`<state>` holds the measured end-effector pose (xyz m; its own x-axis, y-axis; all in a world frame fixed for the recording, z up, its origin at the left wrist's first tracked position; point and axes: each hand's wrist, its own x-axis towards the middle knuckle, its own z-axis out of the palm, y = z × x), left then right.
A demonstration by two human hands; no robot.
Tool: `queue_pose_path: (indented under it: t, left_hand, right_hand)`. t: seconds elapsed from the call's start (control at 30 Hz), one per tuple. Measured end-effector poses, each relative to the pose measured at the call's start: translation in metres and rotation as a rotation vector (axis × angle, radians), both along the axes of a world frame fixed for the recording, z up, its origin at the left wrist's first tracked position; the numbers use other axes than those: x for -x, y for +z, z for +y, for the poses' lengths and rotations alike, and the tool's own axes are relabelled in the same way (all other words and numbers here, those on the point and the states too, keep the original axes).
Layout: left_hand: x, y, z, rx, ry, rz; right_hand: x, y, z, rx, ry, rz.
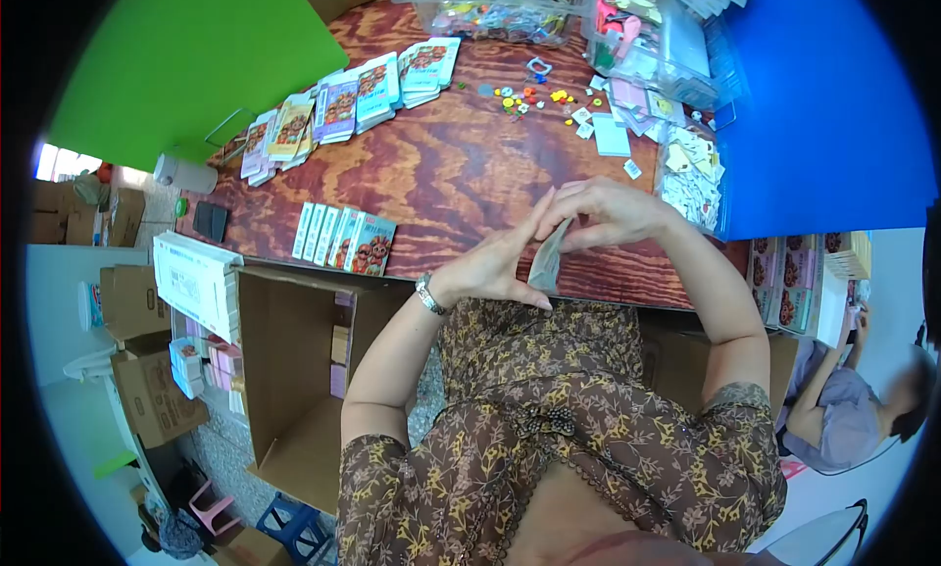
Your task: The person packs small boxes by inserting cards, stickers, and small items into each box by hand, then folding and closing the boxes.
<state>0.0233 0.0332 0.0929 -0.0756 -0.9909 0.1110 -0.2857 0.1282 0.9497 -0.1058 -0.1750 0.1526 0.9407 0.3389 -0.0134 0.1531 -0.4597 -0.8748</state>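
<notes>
Just above the table's front edge, a small, pale greenish flat carton (547, 264) is held tilted between my two hands. My left hand (498, 262), with a watch at its wrist, spans the carton with the thumb at its lower end and the fingers stretched near the top. Its grip is partly hidden. My right hand (610, 213) is curled over the carton's upper end, thumb and fingers pinching it. The fingertips of both hands meet above it. To the left, a row of small printed boxes (371, 245) stands at the table edge.
Fanned stacks of printed cards (338, 105) lie at the back left. Small colourful pieces (529, 98) are scattered mid-table. Clear bins (505, 17) of parts stand behind. Green (196, 66) and blue (833, 115) panels flank the table. A person (843, 409) sits at the right.
</notes>
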Motion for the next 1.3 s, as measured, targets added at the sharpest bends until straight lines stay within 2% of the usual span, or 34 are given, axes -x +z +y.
queue_pose_path:
  t: [0.03,0.07,0.1,0.13,0.17,0.23,0.3,0.33,0.4,0.5,0.57,0.63,0.73,0.83,0.93,0.97,1.03,1.13,1.2,1.23,1.3]
  left_hand:
    - [0.003,-0.005,0.0,-0.038,0.004,0.047]
    - [0.005,-0.008,0.0,0.015,0.059,-0.06]
    - [0.008,-0.013,-0.001,0.016,0.132,-0.04]
    - [0.012,-0.018,-0.003,0.015,0.205,-0.021]
    - [0.015,-0.022,-0.006,0.013,0.278,-0.001]
    - [0.016,-0.027,-0.014,0.023,0.489,-0.16]
    - [0.014,-0.051,-0.019,0.043,0.68,-0.363]
    - [0.016,-0.058,-0.023,0.074,0.787,-0.322]
    - [0.02,-0.067,-0.029,0.084,0.846,-0.305]
    - [0.026,-0.082,-0.033,0.122,0.913,-0.306]
    - [0.027,-0.086,-0.034,0.132,0.944,-0.316]
    - [0.026,-0.088,-0.033,0.136,0.96,-0.312]
    - [0.023,-0.086,-0.031,0.113,1.01,-0.33]
    - [0.021,-0.082,-0.029,0.063,1.046,-0.298]
    - [0.017,-0.084,-0.027,0.056,1.032,-0.266]
    - [0.017,-0.086,-0.026,0.057,1.026,-0.262]
    - [0.019,-0.087,-0.026,0.044,1.055,-0.241]
    - [0.021,-0.086,-0.03,0.106,1.082,-0.329]
    - [0.022,-0.086,-0.031,0.101,1.078,-0.215]
    - [0.022,-0.086,-0.033,0.095,1.074,-0.158]
    - [0.019,-0.092,-0.034,0.075,1.068,-0.133]
  right_hand:
    - [0.0,0.0,0.001,-0.004,-0.054,0.034]
    - [0.001,0.0,0.003,-0.009,-0.106,0.07]
    - [0.002,-0.003,0.004,-0.016,-0.157,0.107]
    - [0.004,-0.018,-0.001,-0.128,-0.188,0.068]
    - [0.004,-0.037,-0.012,-0.173,-0.329,0.05]
    - [-0.001,-0.067,-0.048,-0.261,-0.601,0.012]
    - [-0.002,-0.078,-0.084,0.563,-0.999,0.227]
    - [0.0,-0.091,-0.091,0.677,-1.059,0.304]
    - [-0.003,-0.103,-0.097,0.907,-1.175,0.452]
    - [-0.01,-0.106,-0.082,0.958,-1.229,0.498]
    - [-0.013,-0.11,-0.081,0.87,-1.309,0.521]
    - [-0.013,-0.108,-0.083,0.825,-1.339,0.578]
    - [-0.013,-0.112,-0.084,0.904,-1.316,0.536]
    - [-0.007,-0.122,-0.084,0.612,-1.36,0.444]
    - [0.005,-0.133,-0.075,0.653,-1.362,0.042]
    - [0.009,-0.13,-0.071,0.492,-1.32,-0.063]
    - [0.013,-0.088,-0.054,0.159,-1.21,-0.252]
    - [0.008,-0.018,-0.008,0.233,-0.879,-0.422]
    - [0.007,0.007,0.016,0.305,-0.791,-0.33]
    - [0.004,0.012,0.021,0.339,-0.747,-0.281]
    - [-0.003,-0.003,0.02,0.476,-0.596,-0.509]
